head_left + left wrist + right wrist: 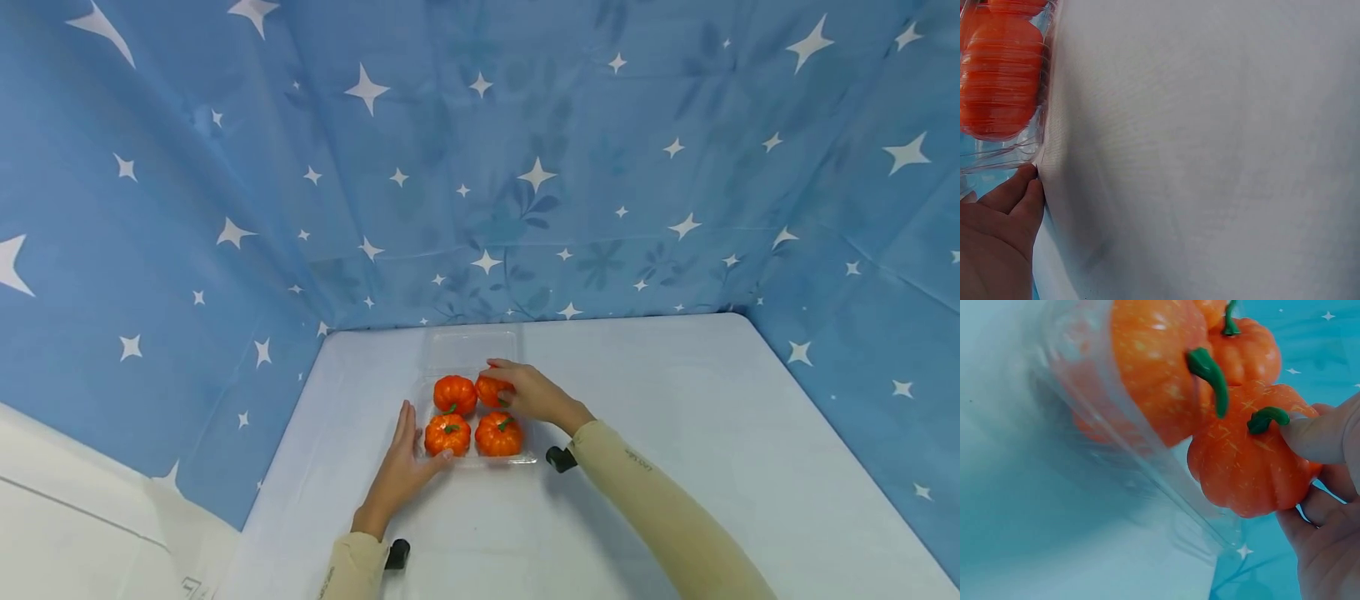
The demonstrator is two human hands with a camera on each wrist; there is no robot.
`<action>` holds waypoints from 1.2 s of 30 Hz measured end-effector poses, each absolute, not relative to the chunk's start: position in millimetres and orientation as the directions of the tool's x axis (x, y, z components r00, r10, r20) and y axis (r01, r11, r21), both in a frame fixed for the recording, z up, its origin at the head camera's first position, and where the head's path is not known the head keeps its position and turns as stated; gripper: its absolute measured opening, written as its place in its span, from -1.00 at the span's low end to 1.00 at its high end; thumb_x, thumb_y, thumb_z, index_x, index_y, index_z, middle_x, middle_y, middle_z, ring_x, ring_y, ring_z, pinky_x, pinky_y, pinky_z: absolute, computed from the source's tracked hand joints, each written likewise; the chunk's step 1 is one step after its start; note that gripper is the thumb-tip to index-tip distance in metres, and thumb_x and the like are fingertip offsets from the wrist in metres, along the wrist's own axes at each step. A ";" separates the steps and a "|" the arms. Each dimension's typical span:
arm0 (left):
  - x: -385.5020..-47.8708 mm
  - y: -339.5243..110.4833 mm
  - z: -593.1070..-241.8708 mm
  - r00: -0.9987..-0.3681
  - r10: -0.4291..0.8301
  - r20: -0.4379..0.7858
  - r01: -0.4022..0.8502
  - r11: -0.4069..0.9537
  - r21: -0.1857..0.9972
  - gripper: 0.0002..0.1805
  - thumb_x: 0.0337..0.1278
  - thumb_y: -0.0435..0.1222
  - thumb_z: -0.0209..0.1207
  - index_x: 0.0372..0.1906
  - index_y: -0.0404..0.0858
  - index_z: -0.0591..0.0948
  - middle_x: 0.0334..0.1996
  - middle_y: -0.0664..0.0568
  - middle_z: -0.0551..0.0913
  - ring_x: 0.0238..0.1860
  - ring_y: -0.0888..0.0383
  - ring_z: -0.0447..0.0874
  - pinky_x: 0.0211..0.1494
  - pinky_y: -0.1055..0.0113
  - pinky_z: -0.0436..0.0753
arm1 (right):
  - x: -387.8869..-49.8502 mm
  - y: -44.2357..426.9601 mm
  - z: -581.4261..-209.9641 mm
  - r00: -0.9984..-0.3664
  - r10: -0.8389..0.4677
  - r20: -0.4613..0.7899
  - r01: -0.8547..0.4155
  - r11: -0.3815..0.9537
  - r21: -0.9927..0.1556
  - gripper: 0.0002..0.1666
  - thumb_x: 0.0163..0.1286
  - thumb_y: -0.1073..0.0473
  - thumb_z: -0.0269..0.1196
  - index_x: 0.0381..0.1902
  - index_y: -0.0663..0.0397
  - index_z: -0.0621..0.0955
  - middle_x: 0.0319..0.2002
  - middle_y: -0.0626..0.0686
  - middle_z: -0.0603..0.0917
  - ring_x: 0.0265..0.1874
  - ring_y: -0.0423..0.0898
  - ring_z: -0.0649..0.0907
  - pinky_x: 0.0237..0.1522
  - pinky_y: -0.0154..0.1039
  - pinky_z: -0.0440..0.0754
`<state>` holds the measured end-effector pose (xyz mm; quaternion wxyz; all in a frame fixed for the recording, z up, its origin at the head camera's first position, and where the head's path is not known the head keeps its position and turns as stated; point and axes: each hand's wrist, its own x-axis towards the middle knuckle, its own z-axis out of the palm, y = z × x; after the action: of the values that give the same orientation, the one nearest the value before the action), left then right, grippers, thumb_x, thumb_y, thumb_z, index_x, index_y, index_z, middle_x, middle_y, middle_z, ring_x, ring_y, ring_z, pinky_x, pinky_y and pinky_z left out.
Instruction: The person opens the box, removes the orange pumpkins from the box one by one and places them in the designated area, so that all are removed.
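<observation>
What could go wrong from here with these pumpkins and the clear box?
The pumpkin pinched in the right hand might slip, since its sides are rounded. The clear box looks thin, so it could bend or slide where the left hand touches its edge.

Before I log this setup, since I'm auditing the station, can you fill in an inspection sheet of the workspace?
Surface: white table, a shadow under the right sleeve.
Job's things: four orange pumpkins with green stems, grouped at a clear container; its clear lid lies open on the far side.
Clutter: nothing seen.
Left grip: touches the container's near left corner.
Right grip: holds the far right pumpkin, thumb beside its stem.
Cables: nothing seen.
Surroundings: blue curtain with white stars behind and at both sides.
</observation>
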<state>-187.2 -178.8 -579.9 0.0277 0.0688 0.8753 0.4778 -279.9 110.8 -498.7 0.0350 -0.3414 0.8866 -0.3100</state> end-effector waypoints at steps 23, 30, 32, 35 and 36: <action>-189.6 -179.5 -585.5 -0.988 0.143 0.056 0.126 0.547 0.828 0.35 0.23 0.18 0.46 0.75 -0.32 -0.15 0.76 -0.10 -0.26 0.54 -0.22 0.38 0.59 -0.08 0.26 | -284.2 143.1 -489.3 -0.868 -0.471 0.155 -0.428 0.553 -0.715 -0.41 0.60 0.18 0.33 0.49 0.20 0.55 0.25 0.15 0.70 0.07 0.02 0.70 0.17 -0.03 0.74; -189.3 -178.7 -587.6 -0.986 0.151 0.065 0.140 0.554 0.821 0.34 0.25 0.20 0.44 0.75 -0.35 -0.14 0.76 -0.14 -0.25 0.53 -0.25 0.38 0.58 -0.11 0.26 | -284.5 160.8 -492.0 -0.904 -0.406 0.137 -0.375 0.594 -0.712 -0.41 0.61 0.12 0.31 0.47 0.27 0.55 0.18 0.17 0.74 0.05 0.04 0.72 0.15 0.01 0.75; -189.0 -178.9 -586.4 -0.987 0.147 0.059 0.131 0.554 0.822 0.35 0.24 0.20 0.44 0.75 -0.33 -0.14 0.76 -0.11 -0.26 0.53 -0.24 0.38 0.59 -0.10 0.25 | -284.8 166.4 -491.5 -0.912 -0.388 0.136 -0.362 0.599 -0.714 -0.41 0.61 0.12 0.30 0.46 0.29 0.55 0.19 0.19 0.73 0.08 0.08 0.73 0.15 0.01 0.75; -188.9 -179.6 -584.1 -0.988 0.144 0.046 0.120 0.556 0.822 0.35 0.23 0.20 0.45 0.76 -0.28 -0.16 0.76 -0.05 -0.27 0.55 -0.21 0.37 0.60 -0.06 0.24 | -284.6 176.1 -491.1 -0.927 -0.351 0.128 -0.330 0.605 -0.725 -0.41 0.62 0.12 0.28 0.45 0.33 0.54 0.21 0.24 0.71 0.10 0.15 0.73 0.12 0.02 0.77; -188.9 -179.9 -583.4 -0.988 0.146 0.043 0.118 0.557 0.822 0.35 0.23 0.20 0.45 0.76 -0.28 -0.16 0.76 -0.04 -0.27 0.55 -0.21 0.36 0.60 -0.05 0.24 | -284.3 179.4 -490.9 -0.934 -0.335 0.123 -0.314 0.605 -0.732 -0.41 0.62 0.11 0.28 0.45 0.33 0.54 0.22 0.26 0.70 0.11 0.17 0.72 0.11 0.02 0.77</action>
<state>-188.9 -179.9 -583.4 0.0147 0.0748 0.8822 0.4647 -284.3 179.4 -490.9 0.0133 -0.1811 0.8957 -0.4060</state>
